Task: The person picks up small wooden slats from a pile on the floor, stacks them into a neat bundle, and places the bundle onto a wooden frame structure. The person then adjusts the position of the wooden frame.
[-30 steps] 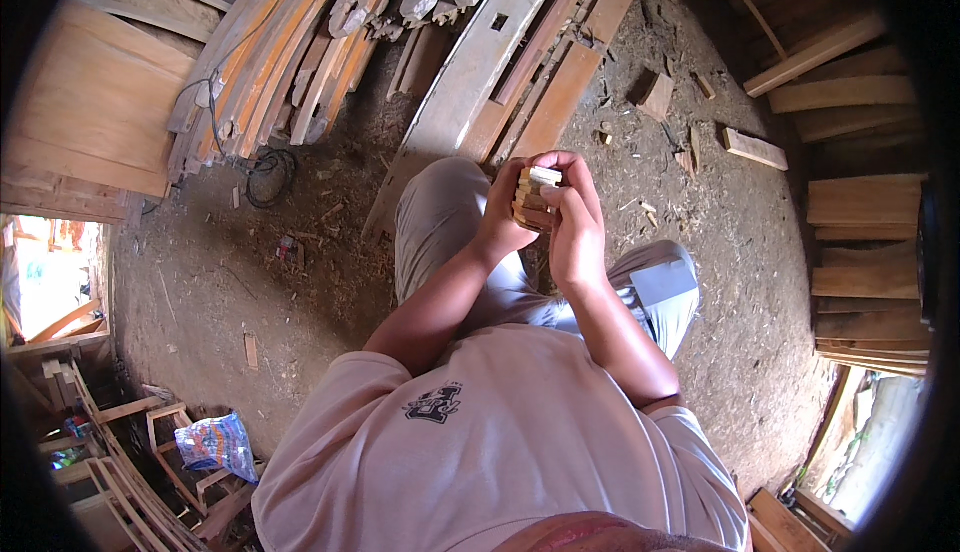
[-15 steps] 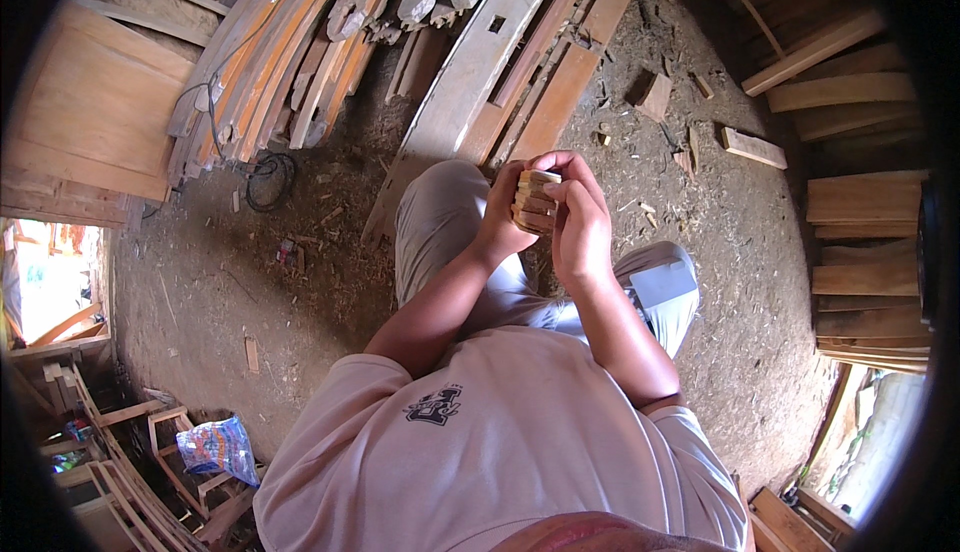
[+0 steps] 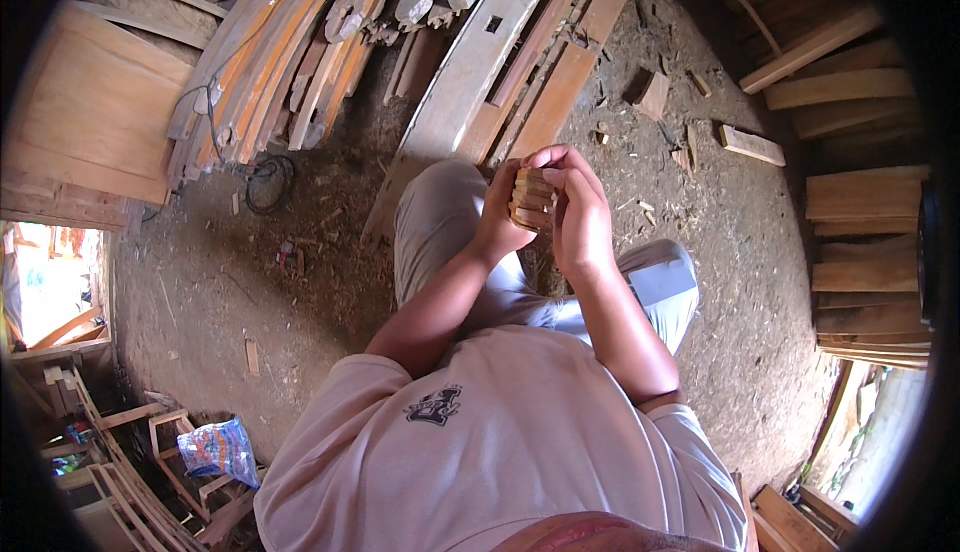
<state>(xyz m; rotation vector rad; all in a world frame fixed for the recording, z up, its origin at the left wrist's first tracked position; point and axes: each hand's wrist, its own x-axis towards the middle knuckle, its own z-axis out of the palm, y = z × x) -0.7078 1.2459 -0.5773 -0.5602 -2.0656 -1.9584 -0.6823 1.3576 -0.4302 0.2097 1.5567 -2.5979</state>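
Note:
A small ridged wooden block [image 3: 530, 199], light brown, sits between both hands above my knees. My left hand [image 3: 499, 214] wraps it from the left side. My right hand [image 3: 578, 212] covers its right side, with the fingers curled over the top. Part of the block is hidden behind the fingers. My legs in grey trousers [image 3: 437, 222] are under the hands.
Long planks and carved wooden pieces [image 3: 300, 62] lean in a pile ahead on the dirt floor. A black cable coil [image 3: 268, 182] lies at left. Stacked boards [image 3: 860, 242] line the right side. Wood scraps [image 3: 750, 144] lie ahead right. Small wooden frames and a blue patterned bag [image 3: 218, 447] stand at lower left.
Both hands stay on the wooden block; the fingers have shifted slightly around it. The view has barely moved.

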